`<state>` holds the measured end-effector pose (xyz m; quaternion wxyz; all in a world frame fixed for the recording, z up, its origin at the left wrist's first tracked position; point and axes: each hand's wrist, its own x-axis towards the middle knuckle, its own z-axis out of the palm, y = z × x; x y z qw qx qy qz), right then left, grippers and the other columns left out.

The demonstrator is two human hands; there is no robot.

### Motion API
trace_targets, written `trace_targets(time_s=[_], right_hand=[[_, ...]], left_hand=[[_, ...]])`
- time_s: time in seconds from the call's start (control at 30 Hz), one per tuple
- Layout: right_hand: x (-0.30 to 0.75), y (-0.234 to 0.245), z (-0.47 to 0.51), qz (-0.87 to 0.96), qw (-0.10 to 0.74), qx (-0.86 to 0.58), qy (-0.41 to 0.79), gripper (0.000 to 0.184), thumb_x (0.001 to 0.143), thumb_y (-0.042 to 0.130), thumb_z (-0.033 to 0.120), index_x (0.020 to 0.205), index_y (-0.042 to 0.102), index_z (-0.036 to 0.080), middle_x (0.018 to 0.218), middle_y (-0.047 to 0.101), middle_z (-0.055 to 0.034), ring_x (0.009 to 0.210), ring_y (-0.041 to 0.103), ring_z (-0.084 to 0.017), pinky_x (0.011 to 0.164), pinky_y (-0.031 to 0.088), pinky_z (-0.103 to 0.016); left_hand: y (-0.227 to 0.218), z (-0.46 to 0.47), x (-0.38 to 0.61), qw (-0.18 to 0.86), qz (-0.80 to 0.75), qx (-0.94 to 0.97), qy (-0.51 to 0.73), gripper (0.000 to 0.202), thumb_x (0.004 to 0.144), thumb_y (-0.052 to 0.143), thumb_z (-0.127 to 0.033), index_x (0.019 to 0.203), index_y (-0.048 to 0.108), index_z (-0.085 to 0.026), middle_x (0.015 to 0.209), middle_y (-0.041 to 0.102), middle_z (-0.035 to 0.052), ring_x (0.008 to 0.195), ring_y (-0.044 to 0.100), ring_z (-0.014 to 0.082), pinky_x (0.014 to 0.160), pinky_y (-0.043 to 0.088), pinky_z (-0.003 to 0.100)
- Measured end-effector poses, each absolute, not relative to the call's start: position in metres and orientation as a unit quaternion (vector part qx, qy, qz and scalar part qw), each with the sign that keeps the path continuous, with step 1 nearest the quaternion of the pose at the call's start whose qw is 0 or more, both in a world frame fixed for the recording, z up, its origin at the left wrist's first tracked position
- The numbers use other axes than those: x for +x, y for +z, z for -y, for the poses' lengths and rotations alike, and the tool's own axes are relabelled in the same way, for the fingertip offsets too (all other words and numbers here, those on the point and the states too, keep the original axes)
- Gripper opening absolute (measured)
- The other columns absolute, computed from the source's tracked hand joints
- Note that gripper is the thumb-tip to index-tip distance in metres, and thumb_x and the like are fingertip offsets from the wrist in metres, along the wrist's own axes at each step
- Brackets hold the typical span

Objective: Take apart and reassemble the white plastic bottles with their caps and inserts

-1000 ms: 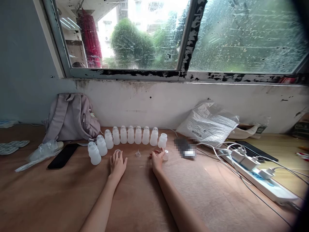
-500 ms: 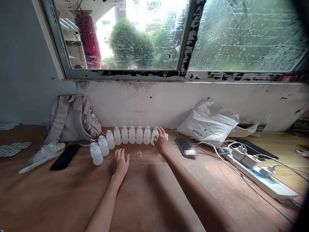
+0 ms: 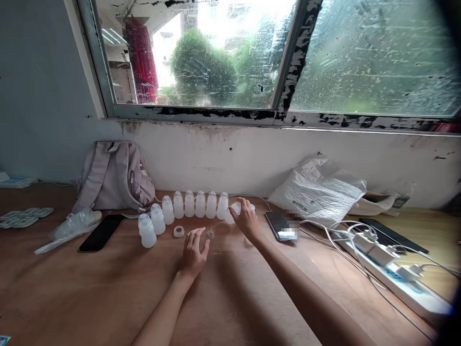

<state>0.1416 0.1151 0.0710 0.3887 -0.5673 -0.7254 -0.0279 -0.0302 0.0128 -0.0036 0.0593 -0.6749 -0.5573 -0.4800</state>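
Several frosted white baby bottles with dome caps, such as the one at the near left (image 3: 147, 231), stand in a curved row on the table. My right hand (image 3: 247, 222) has its thumb and fingers around the upper part of the right-end baby bottle (image 3: 230, 217), which looks shorter than the others. Its palm side is hidden. My left hand (image 3: 194, 252) rests on the tabletop, fingers loosely spread and holding nothing. Beside its fingertips lie a clear bottle nipple (image 3: 211, 234) and a white ring (image 3: 179, 231). Another pale round piece (image 3: 248, 241) shows partly under my right wrist.
A lilac backpack (image 3: 114, 175), a clear plastic bag (image 3: 70, 227) and a black phone (image 3: 102, 233) are at the left. Rightward are another phone (image 3: 276, 225), a silvery mailing bag (image 3: 319, 190) and a power strip (image 3: 391, 269) with tangled white cables. A wall and window rise behind.
My left hand has shifted right, toward the nipple, and the white ring now shows. My right hand stays at the right-end bottle, its fingers slightly lower. The view has turned a little left.
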Motion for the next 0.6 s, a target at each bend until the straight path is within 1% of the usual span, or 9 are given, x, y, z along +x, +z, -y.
trace_targets(time_s=[0.1,0.13,0.2,0.27,0.37,0.47,0.6], right_hand=[[0.143,0.073,-0.084,0.732,0.45,-0.51,0.036,0.029,0.078,0.043,0.042,0.091,0.05,0.017,0.085,0.056,-0.0065,0.06,0.05,-0.014,0.057,0.038,-0.026],[0.143,0.071,-0.073,0.735,0.46,-0.494,0.068,0.028,0.078,0.044,0.043,0.088,0.051,0.017,0.08,0.056,-0.0051,0.059,0.05,-0.014,0.057,0.038,-0.025],[0.14,0.064,-0.051,0.737,0.468,-0.469,0.131,0.027,0.078,0.044,0.043,0.083,0.051,0.018,0.071,0.057,-0.0024,0.058,0.051,-0.013,0.055,0.038,-0.023],[0.137,0.053,-0.033,0.73,0.471,-0.469,0.16,0.026,0.078,0.045,0.044,0.079,0.05,0.019,0.062,0.055,0.0003,0.052,0.048,-0.012,0.051,0.036,-0.022],[0.136,0.034,-0.02,0.717,0.476,-0.477,0.178,0.025,0.079,0.043,0.043,0.074,0.047,0.019,0.051,0.048,0.0037,0.044,0.043,-0.011,0.046,0.032,-0.021],[0.139,0.021,-0.02,0.712,0.481,-0.473,0.197,0.026,0.079,0.041,0.042,0.066,0.044,0.019,0.05,0.046,0.0036,0.043,0.042,-0.01,0.044,0.03,-0.021],[0.146,0.019,-0.024,0.69,0.507,-0.473,0.209,0.028,0.078,0.043,0.04,0.059,0.041,0.019,0.048,0.041,0.0047,0.043,0.039,-0.01,0.044,0.029,-0.021]], left_hand=[[0.003,-0.002,-0.022,0.061,0.539,-0.695,-0.472,0.054,0.075,0.05,-0.04,0.122,0.033,-0.017,0.118,0.044,0.0133,0.111,0.041,0.0233,0.091,0.036,0.039],[0.004,0.001,-0.019,0.068,0.533,-0.702,-0.467,0.06,0.073,0.052,-0.044,0.122,0.031,-0.017,0.121,0.042,0.0144,0.113,0.04,0.0246,0.092,0.036,0.04],[0.005,0.005,-0.016,0.081,0.527,-0.711,-0.459,0.064,0.07,0.053,-0.049,0.121,0.033,-0.017,0.123,0.041,0.0151,0.113,0.04,0.026,0.091,0.036,0.041],[0.003,0.007,-0.014,0.076,0.527,-0.72,-0.444,0.061,0.07,0.052,-0.05,0.119,0.036,-0.018,0.116,0.049,0.0133,0.105,0.047,0.0245,0.087,0.04,0.038],[-0.002,0.007,-0.016,0.036,0.514,-0.755,-0.405,0.051,0.072,0.05,-0.047,0.114,0.043,-0.019,0.099,0.06,0.0082,0.088,0.057,0.0202,0.075,0.046,0.031],[-0.004,0.008,-0.016,0.001,0.487,-0.786,-0.381,0.047,0.07,0.052,-0.046,0.109,0.048,-0.02,0.091,0.062,0.0063,0.081,0.059,0.0192,0.07,0.048,0.029],[0.004,0.013,-0.008,-0.053,0.483,-0.777,-0.4,0.047,0.067,0.055,-0.045,0.107,0.051,-0.02,0.086,0.063,0.0062,0.077,0.06,0.0196,0.067,0.048,0.029]])
